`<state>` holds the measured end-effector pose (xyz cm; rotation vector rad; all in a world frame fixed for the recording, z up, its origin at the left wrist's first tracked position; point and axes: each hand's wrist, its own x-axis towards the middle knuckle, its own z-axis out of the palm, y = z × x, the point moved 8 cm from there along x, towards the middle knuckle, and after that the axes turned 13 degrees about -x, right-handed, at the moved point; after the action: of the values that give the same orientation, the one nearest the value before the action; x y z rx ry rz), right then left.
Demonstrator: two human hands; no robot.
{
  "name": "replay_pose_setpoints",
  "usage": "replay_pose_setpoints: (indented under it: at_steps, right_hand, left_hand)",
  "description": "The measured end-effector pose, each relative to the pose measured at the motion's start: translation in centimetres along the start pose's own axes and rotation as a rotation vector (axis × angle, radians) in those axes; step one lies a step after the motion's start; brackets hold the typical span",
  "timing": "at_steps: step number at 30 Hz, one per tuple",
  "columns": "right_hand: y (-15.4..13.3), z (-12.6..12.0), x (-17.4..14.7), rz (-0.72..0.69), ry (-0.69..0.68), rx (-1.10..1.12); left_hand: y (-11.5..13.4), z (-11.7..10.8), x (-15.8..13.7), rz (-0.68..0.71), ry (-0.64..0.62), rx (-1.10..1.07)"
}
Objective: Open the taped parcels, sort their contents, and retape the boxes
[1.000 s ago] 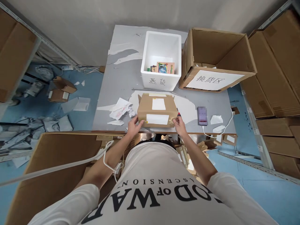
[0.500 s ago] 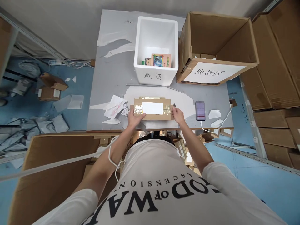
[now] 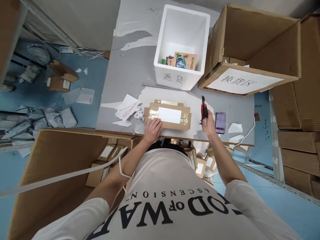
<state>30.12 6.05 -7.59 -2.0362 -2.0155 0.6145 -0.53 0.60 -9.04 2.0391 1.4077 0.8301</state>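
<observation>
A flat cardboard box (image 3: pixel 153 115) with clear tape at both ends and a white label (image 3: pixel 170 115) lies on the table in front of me. My left hand (image 3: pixel 153 130) holds its near left edge, with the fingers bent together over the top. To the right of the box, my right hand (image 3: pixel 208 124) is closed around a red and black utility knife (image 3: pixel 204 110). The knife's tip points away from me. Close to that hand lies a phone (image 3: pixel 220 122) with its screen lit and a white cable plugged in.
Behind the box stand a white foam box (image 3: pixel 172 80) with small packages inside and a large open carton (image 3: pixel 250 90). Torn paper (image 3: pixel 128 107) lies left, more scraps (image 3: pixel 235 128) right. A big carton (image 3: pixel 62 160) holding boxes sits below the table's left edge (image 3: pixel 115 132).
My right hand has left the box's right end and moved right, now showing the knife upright in its grip. My left hand has shifted from the left end onto the near edge.
</observation>
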Motion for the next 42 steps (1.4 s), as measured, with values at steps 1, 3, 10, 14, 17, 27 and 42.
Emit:
replay_pose_setpoints:
  at_steps: [1, 3, 10, 14, 17, 27, 42]
  right_hand:
    - [-2.7, -0.7, 0.4, -0.094, -0.020, -0.006]
    - [-9.0, -0.6, 0.9, -0.347, -0.144, -0.120]
    - [-20.1, 4.6, 1.5, -0.855, -0.443, -0.571]
    - [-20.3, 5.4, 2.0, -0.893, -0.472, -0.664]
    - [-20.5, 5.2, 2.0, -0.920, -0.499, -0.698]
    - [-20.1, 3.4, 1.5, -0.814, -0.595, -0.875]
    - [-5.3, -6.4, -2.6, -0.462, -0.544, -0.926]
  left_hand:
    - [0.1, 0.2, -0.3, 0.022, -0.016, 0.030]
    - [0.1, 0.6, -0.8, 0.046, -0.039, 0.084]
    - [0.2, 1.0, -0.7, 0.094, -0.023, 0.172]
    - [0.1, 1.1, -0.7, 0.102, -0.023, 0.152]
    - [-0.2, 1.1, -0.8, 0.099, -0.029, 0.147]
    - [-0.5, 1.1, -0.5, 0.118, -0.051, 0.179]
    - [-1.9, 1.8, -0.5, 0.085, -0.011, 0.120]
